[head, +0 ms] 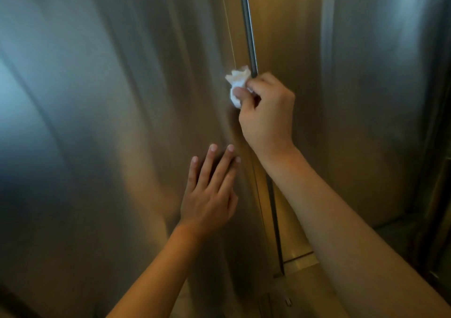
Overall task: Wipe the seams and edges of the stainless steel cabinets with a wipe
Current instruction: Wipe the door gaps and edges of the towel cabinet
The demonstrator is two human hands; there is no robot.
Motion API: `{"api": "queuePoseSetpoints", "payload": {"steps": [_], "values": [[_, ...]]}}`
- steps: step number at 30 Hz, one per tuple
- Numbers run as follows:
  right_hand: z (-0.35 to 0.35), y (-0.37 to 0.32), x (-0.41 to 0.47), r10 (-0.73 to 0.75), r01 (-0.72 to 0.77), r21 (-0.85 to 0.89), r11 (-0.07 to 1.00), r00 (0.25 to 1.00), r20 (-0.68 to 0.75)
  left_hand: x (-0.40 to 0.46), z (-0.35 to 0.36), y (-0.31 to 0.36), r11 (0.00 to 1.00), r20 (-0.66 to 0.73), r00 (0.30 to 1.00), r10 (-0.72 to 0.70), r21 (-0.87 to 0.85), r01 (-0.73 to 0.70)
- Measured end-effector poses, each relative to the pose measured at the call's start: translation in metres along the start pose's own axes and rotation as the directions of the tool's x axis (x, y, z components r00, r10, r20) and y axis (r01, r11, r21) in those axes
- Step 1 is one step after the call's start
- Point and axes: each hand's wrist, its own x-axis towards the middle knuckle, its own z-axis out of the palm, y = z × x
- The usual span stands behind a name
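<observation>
Right hand [267, 109] pinches crumpled wipe [236, 86] against cabinet door [109, 122] edge beside the handle bar [249, 30]; left hand [210, 193] spread flat on door.

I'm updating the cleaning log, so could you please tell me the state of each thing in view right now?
Wipe: crumpled, pinched in the right hand, held against the door edge beside the seam.
Right hand: fingers curled round the wipe.
Left hand: fingers straight, flat against the left door.
Left door: appears shut.
Seam: narrow dark gap between the doors.
Right door: appears shut.
</observation>
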Motion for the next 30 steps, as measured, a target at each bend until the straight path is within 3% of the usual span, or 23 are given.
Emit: {"api": "queuePoseSetpoints", "payload": {"steps": [15,22,28,30], "values": [[-0.026,0.078,-0.226,0.230,-0.233,0.001,0.973,0.962,0.150,-0.001,-0.002,0.001,0.999,-0.009,1.000,-0.025,-0.026,0.025],[-0.039,0.110,-0.314,0.409,-0.400,-0.087,0.912,0.878,0.247,-0.003,0.000,0.002,1.000,-0.011,1.000,-0.026,-0.007,0.026],[-0.045,0.120,-0.342,0.489,-0.473,-0.128,0.872,0.823,0.290,-0.001,0.000,0.002,0.999,-0.018,0.999,-0.035,-0.007,0.035],[-0.047,0.122,-0.352,0.544,-0.527,-0.147,0.837,0.774,0.323,-0.002,0.000,0.002,0.999,-0.015,0.999,-0.037,-0.002,0.037]]}}
